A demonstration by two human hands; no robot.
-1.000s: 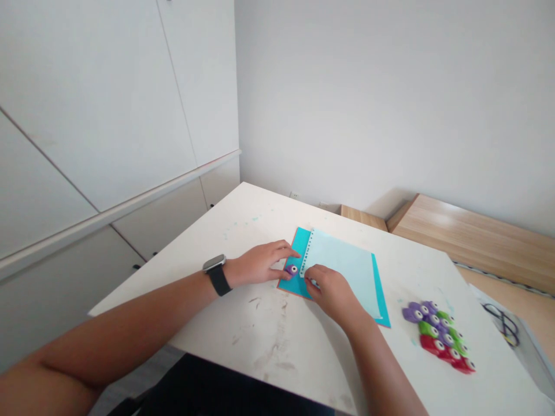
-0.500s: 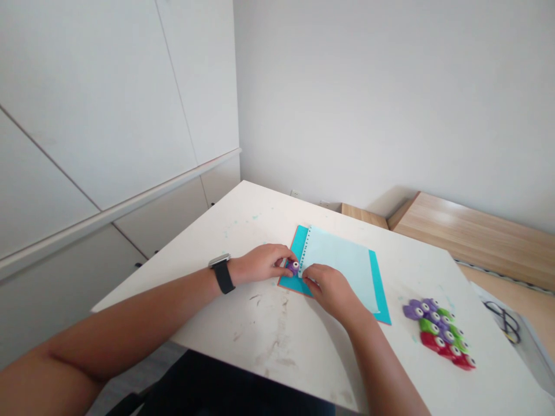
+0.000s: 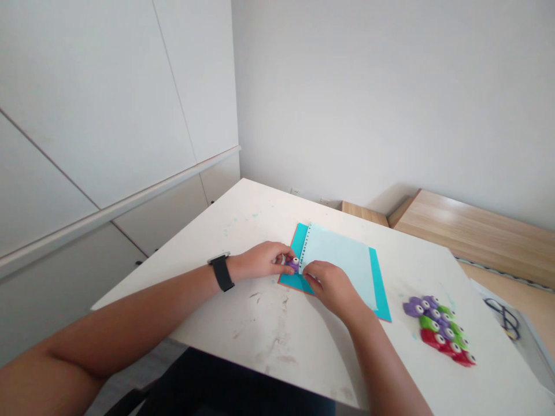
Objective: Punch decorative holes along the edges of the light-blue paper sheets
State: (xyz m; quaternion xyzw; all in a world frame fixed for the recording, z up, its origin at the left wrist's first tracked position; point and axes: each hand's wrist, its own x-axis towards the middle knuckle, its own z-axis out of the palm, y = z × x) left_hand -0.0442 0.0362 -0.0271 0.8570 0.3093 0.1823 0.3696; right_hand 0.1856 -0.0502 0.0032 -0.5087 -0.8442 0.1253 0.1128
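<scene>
My left hand grips a purple craft punch with its fingers around the punch, at the left edge of a pale blue paper sheet. That edge shows a row of small punched holes and sits in the punch's mouth or very close to it. My right hand holds the sheet's lower left part, next to the punch. The sheet lies on a larger teal card with a thin orange edge. Several purple, green and red craft punches stand grouped to the right.
All of this lies on a scuffed white table. A transparent bag with dark cord lies beyond its right corner, above a wooden board. White cabinets stand at left, and a black watch circles my left wrist.
My left fingers have closed from spread over the purple punch to wrapped around it. My right hand has shifted slightly along the sheet. The whole view has tilted slightly.
</scene>
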